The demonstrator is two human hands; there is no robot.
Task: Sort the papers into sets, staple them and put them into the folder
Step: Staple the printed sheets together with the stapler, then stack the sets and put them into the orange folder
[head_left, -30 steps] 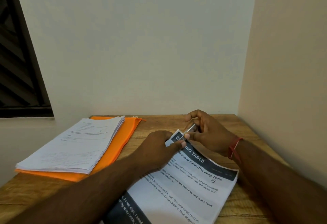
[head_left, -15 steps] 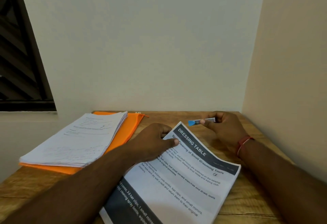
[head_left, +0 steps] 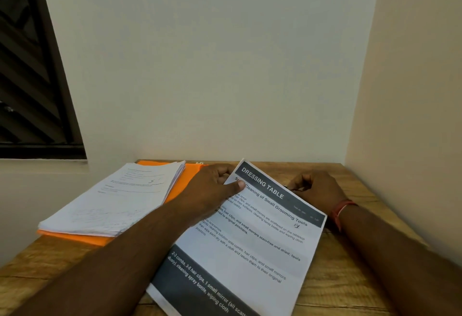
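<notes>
Here, paper set [head_left: 250, 240] between left fingers [head_left: 221, 173].

The printed set [head_left: 250, 253], headed "DRESSING TABLE" on a dark band, lies slanted at the table's six o'clock. The left hand [head_left: 212, 190] pinches its raised top corner. At nine o'clock a thick stack of white papers [head_left: 112, 198] lies flat on the orange folder [head_left: 182, 180].
</notes>
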